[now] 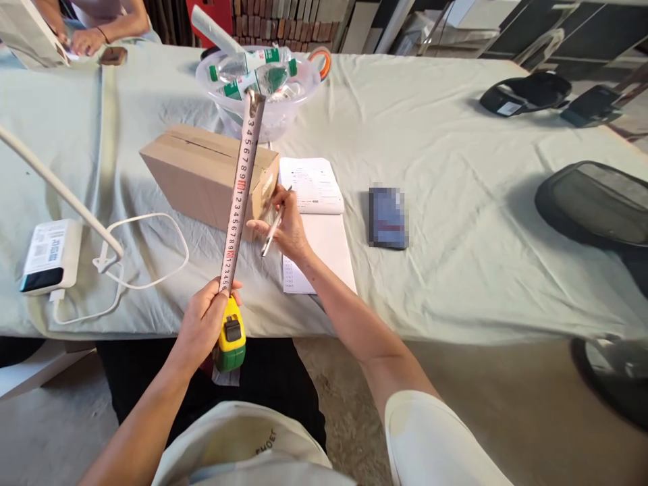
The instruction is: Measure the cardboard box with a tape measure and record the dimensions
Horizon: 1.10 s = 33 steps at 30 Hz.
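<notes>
A yellow and green tape measure [233, 334] hangs below my left hand [205, 317], whose fingers pinch its blade near the case. The drawn-out blade [237, 202] rises in front of a closed cardboard box [202, 169] lying on the table. In my right hand [288, 226] is a pen [273, 233], held between the fingers, with the thumb stretched toward the box's right end. I cannot tell whether that hand touches the box. Beside it lies an open notebook [324, 236], with writing on its upper page and at its lower left edge.
Behind the box stands a clear plastic basin [260, 118] holding bottles. A white power bank [53, 253] with a cable lies at left, and a blurred dark blue object [388, 217] at right. Black headgear [526, 93] sits farther right. Another person's hands [86, 42] rest at the far left.
</notes>
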Each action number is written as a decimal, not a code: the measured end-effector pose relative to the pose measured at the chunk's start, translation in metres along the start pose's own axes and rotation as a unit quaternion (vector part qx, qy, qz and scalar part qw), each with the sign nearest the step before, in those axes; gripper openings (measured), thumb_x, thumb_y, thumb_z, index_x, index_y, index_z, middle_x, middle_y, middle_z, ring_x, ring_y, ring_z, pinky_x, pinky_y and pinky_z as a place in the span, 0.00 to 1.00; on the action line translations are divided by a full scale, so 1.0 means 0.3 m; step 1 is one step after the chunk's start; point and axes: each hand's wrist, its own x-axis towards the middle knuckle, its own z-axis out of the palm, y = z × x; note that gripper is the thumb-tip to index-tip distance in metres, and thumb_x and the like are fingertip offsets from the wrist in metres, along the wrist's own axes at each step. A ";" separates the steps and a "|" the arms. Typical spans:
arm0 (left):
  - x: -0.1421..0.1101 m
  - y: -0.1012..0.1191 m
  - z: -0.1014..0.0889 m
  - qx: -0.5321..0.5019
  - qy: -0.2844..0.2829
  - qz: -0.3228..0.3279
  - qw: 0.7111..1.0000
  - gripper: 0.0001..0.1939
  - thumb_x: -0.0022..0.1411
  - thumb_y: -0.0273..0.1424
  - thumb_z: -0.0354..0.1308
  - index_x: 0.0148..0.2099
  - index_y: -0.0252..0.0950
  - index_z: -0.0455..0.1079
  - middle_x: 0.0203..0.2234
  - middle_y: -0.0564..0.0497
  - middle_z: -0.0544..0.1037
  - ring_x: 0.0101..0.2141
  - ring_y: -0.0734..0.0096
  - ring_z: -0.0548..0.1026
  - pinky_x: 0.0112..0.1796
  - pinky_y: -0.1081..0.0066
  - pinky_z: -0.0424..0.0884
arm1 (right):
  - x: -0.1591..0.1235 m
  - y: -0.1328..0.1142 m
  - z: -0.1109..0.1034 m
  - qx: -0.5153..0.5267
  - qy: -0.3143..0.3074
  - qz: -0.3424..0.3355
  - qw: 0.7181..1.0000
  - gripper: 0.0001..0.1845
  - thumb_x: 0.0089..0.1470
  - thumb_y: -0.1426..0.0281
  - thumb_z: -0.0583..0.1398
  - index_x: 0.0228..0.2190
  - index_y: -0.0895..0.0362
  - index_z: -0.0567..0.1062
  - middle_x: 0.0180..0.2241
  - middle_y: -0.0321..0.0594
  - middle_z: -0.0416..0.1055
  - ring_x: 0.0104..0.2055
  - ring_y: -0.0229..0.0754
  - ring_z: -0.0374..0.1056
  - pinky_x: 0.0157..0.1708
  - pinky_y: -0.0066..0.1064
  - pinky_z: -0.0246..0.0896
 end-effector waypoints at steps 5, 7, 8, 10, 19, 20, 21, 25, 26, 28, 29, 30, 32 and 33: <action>0.051 0.025 0.065 -0.102 -0.090 -0.035 0.990 0.13 0.63 0.36 0.55 0.46 0.35 0.71 0.31 0.52 0.75 0.28 0.70 0.74 0.27 0.72 0.69 | 0.007 -0.004 -0.072 -0.010 -0.006 -0.020 1.000 0.35 0.40 0.37 0.69 0.37 0.48 0.67 0.54 0.41 0.72 0.59 0.51 0.68 0.60 0.51 0.65; 0.078 0.040 0.093 -0.124 -0.120 -0.041 0.984 0.12 0.62 0.34 0.56 0.45 0.34 0.71 0.29 0.52 0.75 0.27 0.71 0.74 0.26 0.73 0.69 | 0.009 -0.026 -0.129 -0.003 0.039 0.007 0.999 0.34 0.46 0.33 0.62 0.40 0.47 0.68 0.50 0.39 0.74 0.57 0.48 0.70 0.55 0.48 0.68; 0.094 0.049 0.105 -0.132 -0.135 -0.042 0.981 0.11 0.61 0.34 0.56 0.44 0.34 0.71 0.29 0.52 0.75 0.27 0.71 0.74 0.26 0.73 0.69 | 0.008 -0.037 -0.159 -0.006 0.061 0.020 0.998 0.35 0.48 0.32 0.59 0.41 0.47 0.69 0.48 0.38 0.75 0.54 0.47 0.72 0.53 0.46 0.70; 0.131 0.066 0.131 -0.153 -0.161 -0.047 0.974 0.10 0.60 0.32 0.56 0.44 0.34 0.71 0.27 0.52 0.75 0.26 0.71 0.74 0.26 0.73 0.69 | -0.003 -0.050 -0.214 -0.022 0.088 0.035 0.995 0.35 0.50 0.32 0.57 0.43 0.46 0.71 0.43 0.37 0.76 0.47 0.43 0.75 0.48 0.41 0.71; 0.360 0.117 0.263 -0.286 -0.182 -0.157 0.928 0.09 0.52 0.23 0.54 0.38 0.36 0.63 0.24 0.49 0.76 0.21 0.67 0.74 0.23 0.67 0.73 | -0.092 0.022 -0.275 -0.130 0.097 0.047 0.986 0.20 0.60 0.47 0.59 0.30 0.50 0.72 0.23 0.31 0.72 0.28 0.37 0.67 0.36 0.34 0.65; 0.379 0.120 0.272 -0.297 -0.185 -0.179 0.920 0.08 0.52 0.23 0.53 0.37 0.36 0.64 0.23 0.49 0.76 0.21 0.67 0.74 0.24 0.67 0.74 | -0.093 0.026 -0.270 -0.142 0.098 0.050 0.984 0.19 0.61 0.49 0.59 0.29 0.50 0.71 0.22 0.30 0.71 0.27 0.37 0.66 0.36 0.34 0.65; 0.393 0.123 0.276 -0.305 -0.191 -0.201 0.911 0.07 0.53 0.23 0.53 0.36 0.35 0.65 0.23 0.49 0.75 0.21 0.68 0.74 0.24 0.68 0.74 | -0.092 0.029 -0.266 -0.152 0.100 0.055 0.982 0.18 0.61 0.51 0.59 0.27 0.50 0.69 0.21 0.30 0.70 0.27 0.37 0.65 0.36 0.34 0.64; 0.407 0.138 0.262 -0.310 -0.249 -0.262 0.879 0.04 0.57 0.28 0.53 0.34 0.34 0.68 0.21 0.48 0.73 0.21 0.68 0.73 0.23 0.70 0.72 | -0.087 0.034 -0.251 -0.172 0.116 0.078 0.975 0.17 0.61 0.54 0.59 0.24 0.49 0.67 0.19 0.28 0.68 0.25 0.39 0.62 0.35 0.35 0.64; 0.405 0.140 0.255 -0.312 -0.261 -0.267 0.873 0.04 0.57 0.28 0.53 0.34 0.34 0.68 0.21 0.49 0.73 0.21 0.68 0.73 0.23 0.70 0.72 | -0.087 0.036 -0.249 -0.173 0.117 0.083 0.974 0.17 0.61 0.55 0.59 0.24 0.49 0.67 0.19 0.28 0.68 0.25 0.39 0.62 0.35 0.36 0.64; 0.402 0.143 0.243 -0.328 -0.272 -0.266 0.865 0.04 0.58 0.27 0.53 0.34 0.35 0.68 0.21 0.50 0.72 0.21 0.69 0.72 0.24 0.71 0.72 | -0.088 0.039 -0.247 -0.176 0.113 0.095 0.973 0.15 0.61 0.57 0.59 0.25 0.48 0.66 0.20 0.28 0.68 0.25 0.40 0.62 0.35 0.36 0.64; 0.401 0.143 0.240 -0.340 -0.271 -0.264 0.861 0.04 0.59 0.26 0.52 0.34 0.34 0.68 0.22 0.50 0.73 0.21 0.70 0.72 0.25 0.71 0.72 | -0.089 0.040 -0.247 -0.178 0.110 0.101 0.973 0.15 0.61 0.58 0.59 0.25 0.48 0.66 0.20 0.29 0.67 0.26 0.40 0.62 0.35 0.36 0.64; 0.401 0.143 0.238 -0.350 -0.270 -0.262 0.858 0.04 0.59 0.25 0.52 0.35 0.34 0.68 0.23 0.51 0.73 0.22 0.71 0.72 0.25 0.72 0.72 | -0.090 0.040 -0.247 -0.180 0.109 0.104 0.972 0.15 0.61 0.58 0.59 0.25 0.48 0.66 0.20 0.29 0.67 0.26 0.40 0.62 0.35 0.36 0.64; 0.402 0.143 0.239 -0.367 -0.262 -0.255 0.855 0.05 0.59 0.24 0.52 0.35 0.34 0.69 0.24 0.51 0.74 0.22 0.73 0.72 0.26 0.73 0.73 | -0.091 0.040 -0.248 -0.188 0.109 0.104 0.971 0.15 0.62 0.58 0.58 0.25 0.48 0.66 0.20 0.29 0.67 0.26 0.40 0.62 0.35 0.37 0.64; 0.402 0.144 0.240 -0.369 -0.260 -0.256 0.855 0.05 0.59 0.24 0.52 0.35 0.34 0.69 0.24 0.51 0.74 0.22 0.72 0.72 0.26 0.72 0.73 | -0.090 0.040 -0.248 -0.192 0.110 0.104 0.970 0.15 0.62 0.58 0.58 0.25 0.48 0.66 0.20 0.29 0.67 0.26 0.40 0.62 0.35 0.37 0.64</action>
